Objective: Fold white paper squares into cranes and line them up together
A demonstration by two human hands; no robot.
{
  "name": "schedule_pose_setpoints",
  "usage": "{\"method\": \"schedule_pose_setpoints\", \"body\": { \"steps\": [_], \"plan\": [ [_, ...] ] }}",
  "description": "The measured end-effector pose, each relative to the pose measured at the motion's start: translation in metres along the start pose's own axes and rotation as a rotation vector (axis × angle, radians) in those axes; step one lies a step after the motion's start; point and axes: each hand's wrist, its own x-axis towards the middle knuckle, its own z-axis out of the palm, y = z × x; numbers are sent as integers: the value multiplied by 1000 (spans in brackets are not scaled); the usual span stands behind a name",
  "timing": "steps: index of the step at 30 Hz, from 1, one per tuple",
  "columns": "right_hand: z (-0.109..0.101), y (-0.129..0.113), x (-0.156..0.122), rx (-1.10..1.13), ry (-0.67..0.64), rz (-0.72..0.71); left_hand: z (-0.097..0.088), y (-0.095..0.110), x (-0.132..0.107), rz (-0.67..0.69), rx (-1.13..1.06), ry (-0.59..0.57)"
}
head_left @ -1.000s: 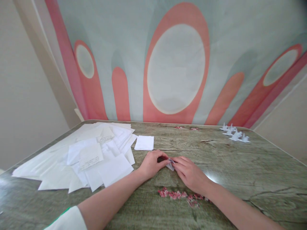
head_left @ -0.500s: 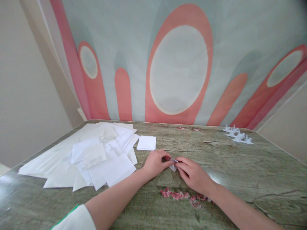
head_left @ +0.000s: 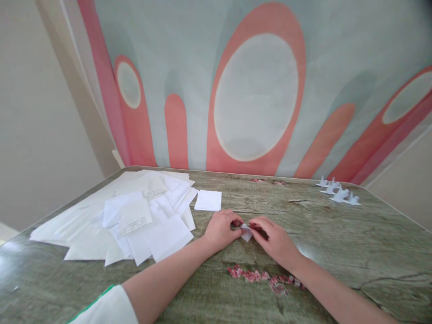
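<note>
Between my two hands is a small folded piece of white paper [head_left: 246,234], its lower point turned toward me. My left hand [head_left: 222,228] pinches its left edge, thumb below and fingers curled above. On the other side my right hand [head_left: 274,237] grips the right edge between thumb and fingertips. The fingers cover part of the folds. Just beyond my left hand lies a small stack of white square paper [head_left: 208,200]. Several white origami cranes [head_left: 340,193] stand at the far right of the table.
A broad, overlapping pile of white paper sheets [head_left: 135,225], a few with writing, spreads over the left side of the wood-grain table [head_left: 324,279]. Pink flower pictures [head_left: 253,274] mark the tabletop in front of my hands. Behind the table rises a patterned wall covering [head_left: 189,45].
My right fingers have shifted their hold, and more of the folded paper shows between the hands. The whole view has swung slightly left.
</note>
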Motion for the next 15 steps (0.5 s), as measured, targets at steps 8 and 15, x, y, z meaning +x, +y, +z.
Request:
{"method": "schedule_pose_setpoints", "body": {
  "steps": [8,15],
  "plan": [
    [-3,5,8,1,-43,-93,1,-1,-1,-10,2,-7],
    [-8,0,21,46,-142,-36,4,-7,0,-7,-19,36]
  ]
}}
